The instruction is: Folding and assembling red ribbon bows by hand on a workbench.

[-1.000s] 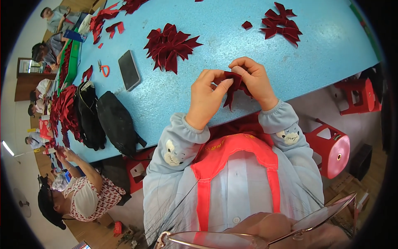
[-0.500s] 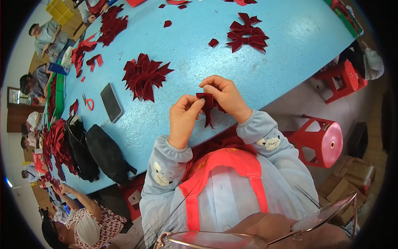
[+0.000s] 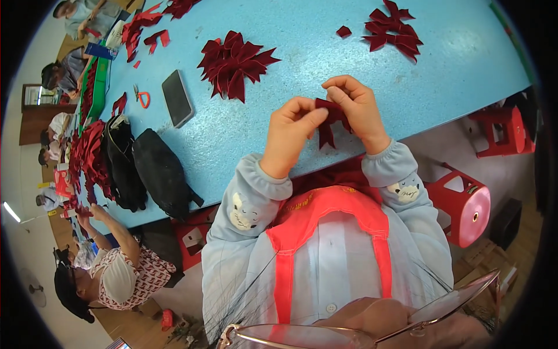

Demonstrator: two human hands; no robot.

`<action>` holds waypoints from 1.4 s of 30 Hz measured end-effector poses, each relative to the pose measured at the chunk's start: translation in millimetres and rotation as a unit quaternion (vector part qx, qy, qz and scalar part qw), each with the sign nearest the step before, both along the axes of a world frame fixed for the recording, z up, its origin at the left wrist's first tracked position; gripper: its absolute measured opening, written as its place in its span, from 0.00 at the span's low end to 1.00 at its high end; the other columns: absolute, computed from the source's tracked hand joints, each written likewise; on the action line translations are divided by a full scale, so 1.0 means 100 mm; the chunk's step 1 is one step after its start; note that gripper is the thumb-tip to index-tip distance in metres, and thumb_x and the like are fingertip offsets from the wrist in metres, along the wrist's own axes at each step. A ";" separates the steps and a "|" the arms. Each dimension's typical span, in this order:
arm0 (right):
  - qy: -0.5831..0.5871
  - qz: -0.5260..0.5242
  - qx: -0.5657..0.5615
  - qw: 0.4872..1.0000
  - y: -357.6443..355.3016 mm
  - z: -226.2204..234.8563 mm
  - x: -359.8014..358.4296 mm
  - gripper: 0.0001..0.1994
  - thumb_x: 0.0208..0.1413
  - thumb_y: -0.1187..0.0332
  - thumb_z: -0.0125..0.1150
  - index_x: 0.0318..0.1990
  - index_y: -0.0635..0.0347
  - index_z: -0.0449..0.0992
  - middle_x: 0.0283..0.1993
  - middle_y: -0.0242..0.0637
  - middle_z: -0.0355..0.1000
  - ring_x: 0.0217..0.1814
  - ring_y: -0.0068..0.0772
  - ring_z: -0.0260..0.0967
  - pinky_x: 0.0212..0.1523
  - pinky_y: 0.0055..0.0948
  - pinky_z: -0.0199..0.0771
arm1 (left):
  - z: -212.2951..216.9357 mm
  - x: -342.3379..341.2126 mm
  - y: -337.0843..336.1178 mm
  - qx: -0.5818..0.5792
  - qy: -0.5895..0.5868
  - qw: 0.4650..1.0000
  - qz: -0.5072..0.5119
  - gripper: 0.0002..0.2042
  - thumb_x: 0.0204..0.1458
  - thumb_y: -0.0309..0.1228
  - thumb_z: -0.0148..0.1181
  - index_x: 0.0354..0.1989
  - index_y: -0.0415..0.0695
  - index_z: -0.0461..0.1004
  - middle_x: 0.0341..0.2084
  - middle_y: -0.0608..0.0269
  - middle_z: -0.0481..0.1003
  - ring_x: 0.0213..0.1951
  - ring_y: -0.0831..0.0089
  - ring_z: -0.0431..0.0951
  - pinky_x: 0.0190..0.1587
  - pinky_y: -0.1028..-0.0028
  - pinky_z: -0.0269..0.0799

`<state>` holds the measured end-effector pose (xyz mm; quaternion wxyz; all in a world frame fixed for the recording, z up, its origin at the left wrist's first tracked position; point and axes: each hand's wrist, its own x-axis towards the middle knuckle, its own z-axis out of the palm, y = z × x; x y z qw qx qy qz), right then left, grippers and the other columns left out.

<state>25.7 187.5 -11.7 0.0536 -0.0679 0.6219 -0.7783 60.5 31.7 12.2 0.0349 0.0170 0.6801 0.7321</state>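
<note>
Between my hands, just above the near edge of the table, is a dark red velvet ribbon (image 3: 326,135), folded at the top with a notched tail hanging down. My left hand (image 3: 292,131) pinches its upper left corner between thumb and forefinger. On the other side my right hand (image 3: 359,113) grips the fold, its fingers bent over the top and partly hiding the cloth. A heap of finished-looking dark red bows (image 3: 235,65) lies beyond my left hand. Farther right is a smaller group of bows (image 3: 395,30), with a small red scrap (image 3: 343,31) beside it.
On the blue table (image 3: 279,29) lie a dark phone (image 3: 177,98), orange-handled snips (image 3: 142,98) and black bags (image 3: 161,171). Red ribbon (image 3: 90,154) piles up near a green crate (image 3: 102,81). A co-worker (image 3: 119,262) sits at left; red stools (image 3: 459,203) stand at right.
The view has shifted, so the table items appear moved within the picture. Both hands still pinch the ribbon, with its fold and tail now spread a little wider.
</note>
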 end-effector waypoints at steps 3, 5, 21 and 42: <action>-0.004 -0.006 -0.006 1.000 0.05 0.01 0.03 0.06 0.56 0.72 0.52 0.37 0.62 0.74 0.29 0.26 0.70 0.31 0.14 0.65 0.32 0.15 0.65 | 0.11 -0.02 -0.08 0.171 -0.131 0.975 -0.052 0.04 0.47 0.27 0.59 0.27 0.40 0.71 0.21 0.68 0.70 0.21 0.82 0.66 0.23 0.82 0.61; 0.019 -0.024 0.033 0.999 0.04 0.00 0.04 0.06 0.56 0.72 0.52 0.37 0.62 0.74 0.29 0.26 0.70 0.31 0.15 0.65 0.33 0.15 0.64 | 0.14 0.00 -0.05 0.120 -0.139 0.983 -0.014 0.05 0.48 0.28 0.58 0.26 0.41 0.70 0.19 0.68 0.69 0.20 0.83 0.65 0.21 0.82 0.58; 0.112 0.040 0.065 0.991 0.10 0.03 0.10 0.05 0.52 0.74 0.55 0.36 0.62 0.73 0.32 0.28 0.70 0.35 0.17 0.66 0.37 0.19 0.66 | 0.19 0.03 0.10 0.044 -0.092 0.994 0.045 0.04 0.49 0.25 0.57 0.29 0.38 0.70 0.17 0.66 0.70 0.16 0.83 0.65 0.17 0.83 0.58; 0.012 0.064 -0.028 0.997 0.16 0.01 0.09 0.07 0.56 0.70 0.51 0.39 0.62 0.72 0.33 0.24 0.68 0.33 0.12 0.62 0.34 0.14 0.63 | 0.11 -0.05 -0.07 0.189 -0.181 0.965 -0.030 0.06 0.52 0.27 0.54 0.36 0.40 0.72 0.28 0.67 0.72 0.30 0.81 0.70 0.26 0.82 0.64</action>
